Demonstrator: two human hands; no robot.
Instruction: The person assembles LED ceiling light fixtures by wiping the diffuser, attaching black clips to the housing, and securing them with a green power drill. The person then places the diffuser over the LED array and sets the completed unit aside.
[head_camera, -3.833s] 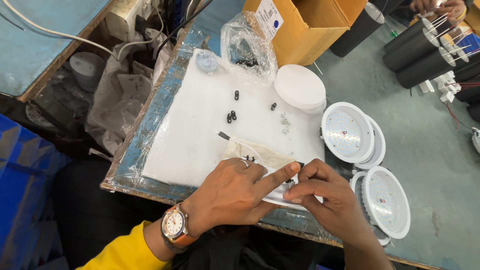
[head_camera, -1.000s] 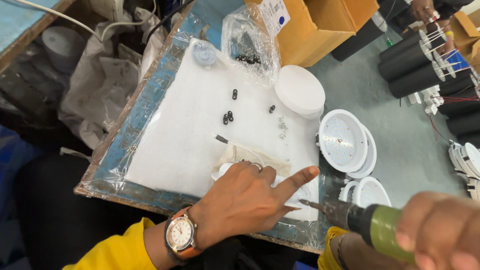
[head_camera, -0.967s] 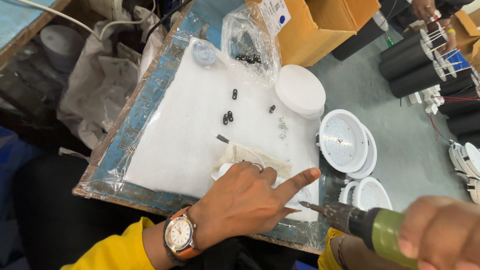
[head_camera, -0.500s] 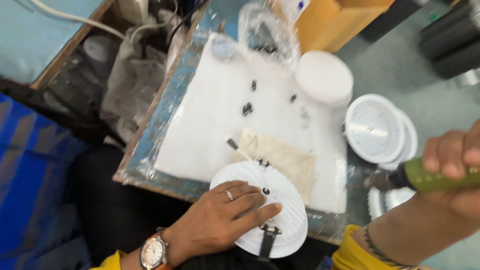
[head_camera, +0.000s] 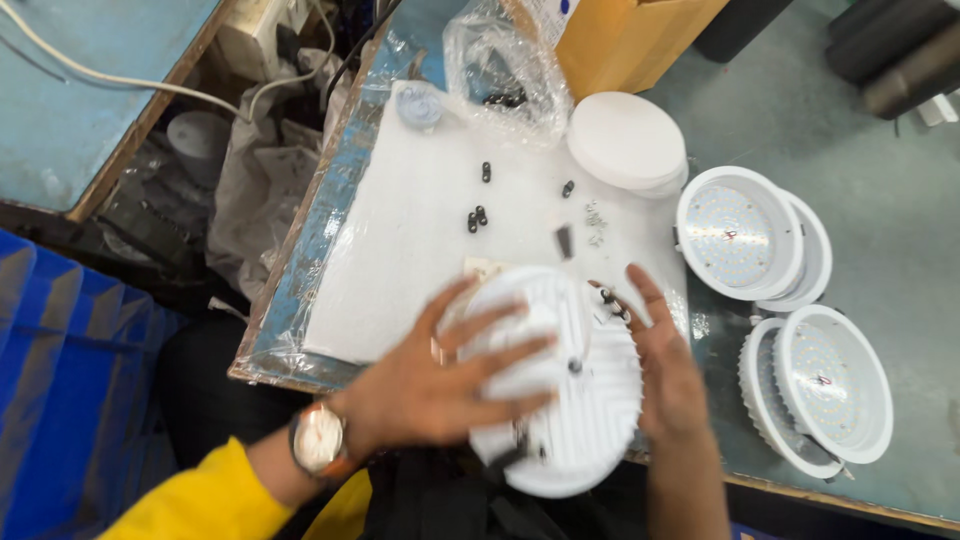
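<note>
Ahead of me on the surface (head_camera: 880, 200) lies a white foam sheet (head_camera: 430, 250) scattered with small black screws (head_camera: 477, 218). Beyond it sit a crumpled clear plastic bag (head_camera: 495, 70), a stack of white discs (head_camera: 627, 142) and a cardboard box (head_camera: 620, 40). Round white lamp housings (head_camera: 740, 235) rest off to my right.

A yellow sleeve (head_camera: 190, 495) covers the left arm, with a round-faced wristwatch (head_camera: 318, 440) on an orange strap
</note>
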